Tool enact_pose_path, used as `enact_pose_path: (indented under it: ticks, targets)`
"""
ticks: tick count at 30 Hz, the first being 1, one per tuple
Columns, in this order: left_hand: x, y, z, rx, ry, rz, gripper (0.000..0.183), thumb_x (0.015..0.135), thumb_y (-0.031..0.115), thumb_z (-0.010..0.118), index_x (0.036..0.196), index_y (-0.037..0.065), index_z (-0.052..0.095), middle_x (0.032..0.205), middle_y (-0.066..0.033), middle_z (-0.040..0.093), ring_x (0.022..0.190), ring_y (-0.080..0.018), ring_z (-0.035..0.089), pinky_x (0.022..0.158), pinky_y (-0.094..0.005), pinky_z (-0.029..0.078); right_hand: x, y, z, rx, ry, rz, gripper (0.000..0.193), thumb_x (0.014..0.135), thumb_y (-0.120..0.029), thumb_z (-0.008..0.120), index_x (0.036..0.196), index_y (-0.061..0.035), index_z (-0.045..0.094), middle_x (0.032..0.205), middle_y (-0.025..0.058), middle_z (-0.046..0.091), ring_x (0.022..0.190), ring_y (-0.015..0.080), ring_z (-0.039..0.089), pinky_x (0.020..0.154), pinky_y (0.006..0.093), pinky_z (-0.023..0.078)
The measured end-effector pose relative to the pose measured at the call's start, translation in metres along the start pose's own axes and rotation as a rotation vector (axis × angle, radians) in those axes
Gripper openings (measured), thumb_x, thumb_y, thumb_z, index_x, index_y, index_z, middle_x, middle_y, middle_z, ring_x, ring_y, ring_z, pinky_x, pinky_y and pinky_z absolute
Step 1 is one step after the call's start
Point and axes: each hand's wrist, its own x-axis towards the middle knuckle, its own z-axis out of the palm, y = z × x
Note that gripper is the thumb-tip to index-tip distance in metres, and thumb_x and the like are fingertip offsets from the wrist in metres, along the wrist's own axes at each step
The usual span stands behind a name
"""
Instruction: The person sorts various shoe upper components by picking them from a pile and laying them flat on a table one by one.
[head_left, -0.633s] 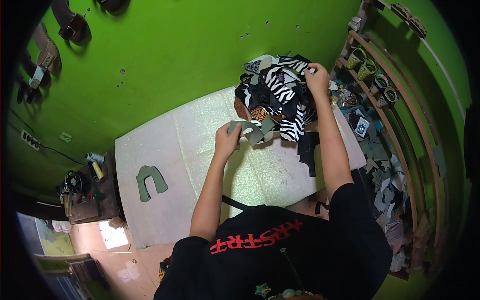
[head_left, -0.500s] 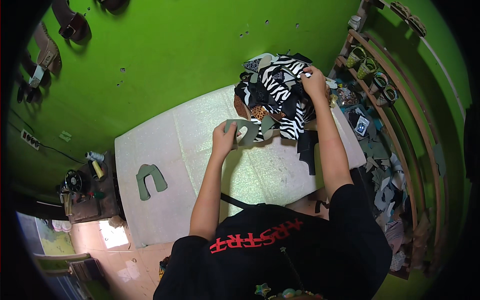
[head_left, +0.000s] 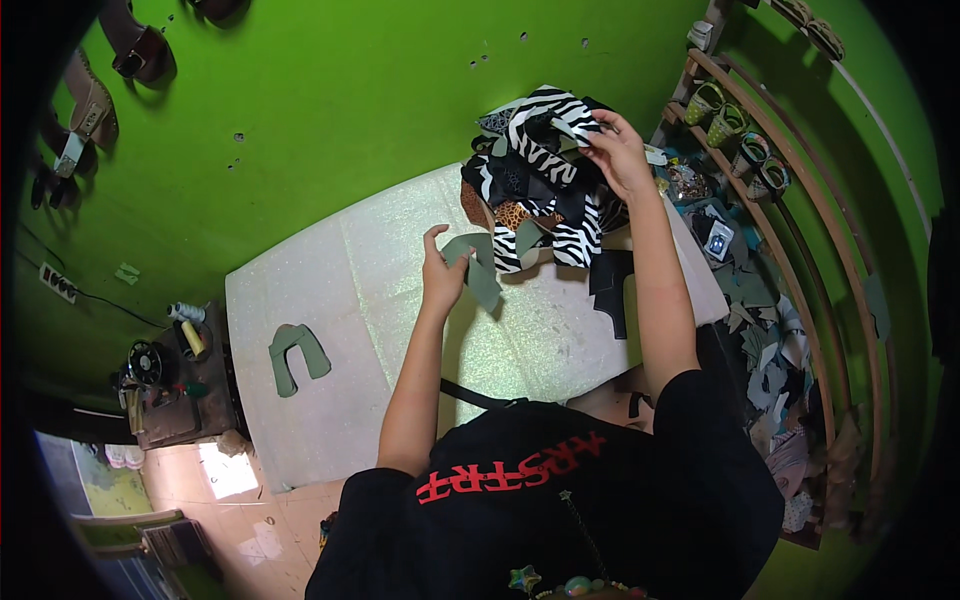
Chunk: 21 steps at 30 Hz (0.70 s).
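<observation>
My left hand (head_left: 443, 270) pinches a curved grey-green cut piece (head_left: 483, 272) between thumb and fingers, above the table's middle. The piece hangs down at the near left side of a heap of cut material scraps (head_left: 515, 185). At the heap's far right, my right hand (head_left: 617, 158) has its fingers closed on a zebra-striped piece (head_left: 550, 103), whose edge is raised over the other scraps. Black, leopard-spotted and more zebra pieces lie beneath. A U-shaped green piece (head_left: 302, 357), perhaps several stacked, rests on the table's left part.
The pale, shiny-covered table (head_left: 350, 270) stands against a green wall. A black cut piece (head_left: 612, 290) lies by my right forearm. To the right are a wooden rack (head_left: 790, 235) with sandals and a mound of scraps (head_left: 765, 340). A sewing machine (head_left: 165, 390) stands at left.
My right hand has taken up the zebra-striped piece and raised its edge. The green piece in my left hand has tilted downward, and that hand has shifted slightly left.
</observation>
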Motion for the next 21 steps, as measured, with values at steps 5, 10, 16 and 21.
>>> enact_pose_path:
  ticks: [5,10,16,21]
  targets:
    - [0.006,-0.030,0.011,0.260,-0.119,-0.091,0.057,0.079,0.014,0.064,0.128,0.011,0.033,0.105,-0.0231,0.059,0.091,-0.0304,0.061,0.079,-0.0371,0.048,-0.030,-0.002,0.027,0.026,-0.122,0.077,0.036,0.082,0.008,0.053,0.116,-0.0012,0.048,0.103,0.0100,0.058,0.090,0.0178,0.061,0.077,0.0287,0.055]
    - [0.000,-0.052,0.015,0.277,-0.236,-0.177,0.076,0.078,0.029,0.068,0.136,0.000,0.028,0.128,-0.0248,0.043,0.121,-0.0345,0.043,0.098,-0.0389,0.037,-0.073,0.035,0.044,0.012,-0.108,0.171,0.031,0.077,0.009,0.059,0.107,0.0016,0.057,0.098,0.0079,0.059,0.086,0.0151,0.062,0.075,0.0253,0.055]
    - [-0.010,-0.023,0.004,0.023,-0.390,-0.399,0.051,0.087,0.026,0.053,0.133,0.007,0.040,0.124,-0.0141,0.053,0.104,-0.0193,0.055,0.085,-0.0296,0.043,-0.110,0.089,0.034,0.055,-0.014,0.301,0.019,0.082,-0.002,0.061,0.100,0.0014,0.059,0.090,0.0055,0.061,0.080,0.0123,0.061,0.068,0.0258,0.055]
    - [-0.021,-0.017,-0.006,-0.355,-0.297,-0.415,0.047,0.089,0.038,0.049,0.129,0.014,0.042,0.120,-0.0048,0.055,0.109,-0.0211,0.051,0.087,-0.0374,0.039,-0.128,0.095,0.041,-0.016,-0.063,0.264,0.013,0.080,0.000,0.064,0.092,-0.0007,0.058,0.087,0.0038,0.060,0.074,0.0101,0.060,0.063,0.0219,0.052]
